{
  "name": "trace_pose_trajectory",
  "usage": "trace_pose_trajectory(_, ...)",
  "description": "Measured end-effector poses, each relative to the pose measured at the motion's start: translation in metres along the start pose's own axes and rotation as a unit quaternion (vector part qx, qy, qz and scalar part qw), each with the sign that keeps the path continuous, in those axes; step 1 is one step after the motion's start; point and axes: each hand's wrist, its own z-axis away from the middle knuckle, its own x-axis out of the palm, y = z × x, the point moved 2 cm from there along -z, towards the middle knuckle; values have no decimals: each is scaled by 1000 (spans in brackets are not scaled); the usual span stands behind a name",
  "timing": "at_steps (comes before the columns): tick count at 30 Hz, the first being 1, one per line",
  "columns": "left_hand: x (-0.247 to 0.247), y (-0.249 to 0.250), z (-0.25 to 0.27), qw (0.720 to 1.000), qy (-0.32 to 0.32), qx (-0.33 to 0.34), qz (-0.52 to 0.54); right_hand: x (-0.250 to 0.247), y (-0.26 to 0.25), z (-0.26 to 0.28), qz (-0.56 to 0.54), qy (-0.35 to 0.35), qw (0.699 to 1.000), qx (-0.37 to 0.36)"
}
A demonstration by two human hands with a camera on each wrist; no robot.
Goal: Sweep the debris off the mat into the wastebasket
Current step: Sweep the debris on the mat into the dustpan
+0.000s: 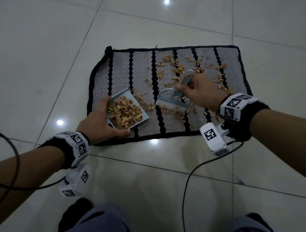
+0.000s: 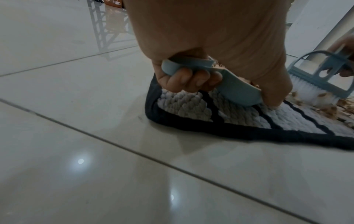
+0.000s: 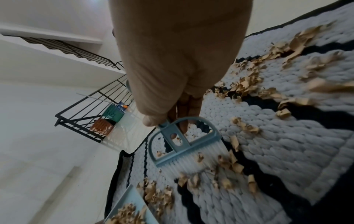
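The mat (image 1: pixel 169 118) fills the middle of the head view, lying flat on the tiled floor (image 1: pixel 30 52). It is soft, knobbly weave, and I judge it will snag small bits and may ruck up or slide on the glossy tiles if I drag hard, so short strokes suit it.

My left hand (image 1: pixel 100 124) sits at the mat's lower left, fingers curled round the dustpan's (image 1: pixel 129 108) handle, the pan resting on the weave. It is light, stiff plastic, already heaped, and I judge it would spill if tipped.

My right hand (image 1: pixel 198 91), right of centre, has thumb and fingers wrapped round the brush (image 1: pixel 173 99) handle, bristles down just right of the pan. The bristles look soft and springy.

The debris (image 1: pixel 190 67) is tan shavings, curled, dry and very light by the look of them. They lie scattered across the mat's right half, with a loose line between brush and pan. A sharp flick would likely scatter them.

No wastebasket shows in the head view. Far off in the right wrist view, centre left, a green basket (image 3: pixel 113 113) and an orange one (image 3: pixel 101 126) stand by a black railing (image 3: pixel 86 106); whether either is the bin I cannot tell.

Cables (image 1: pixel 191 177) trail near my knees at the bottom of the frame.
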Motion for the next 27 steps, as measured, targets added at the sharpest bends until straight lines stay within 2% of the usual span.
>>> trace_pose_trajectory(4, 2, 4, 4, 1000, -4, 8, 0, 3, -5, -10, 5, 53, 998, -12)
trace_pose_trajectory(7, 3, 0, 8, 1000, -6, -5, -4, -4, -17, -12, 10, 47, 998, -40)
trace_pose_trajectory(11, 5, -9, 18, 999, -7, -28, -14, -12, -24, -10, 50, -49, 995, -66)
trace_pose_trajectory(15, 9, -12, 27, 999, -16, -38, -5, -4, -15, -12, 134, -153, 977, -62)
trace_pose_trajectory(17, 11, -13, 29, 999, -15, -39, -5, 4, -12, -13, 134, -135, 980, -57)
trace_pose_trajectory(20, 12, -14, 31, 999, -16, -45, -6, 6, -13, -18, 81, -42, 994, -59)
trace_pose_trajectory(22, 11, -16, 31, 999, -15, -49, -8, -1, -22, -17, 66, -23, 995, -72)
trace_pose_trajectory(24, 12, -18, 33, 998, -17, -54, -9, -8, -28, -18, 65, -49, 993, -84)
trace_pose_trajectory(27, 13, -17, 35, 998, -21, -53, -9, -14, -25, -15, 117, -151, 978, -81)
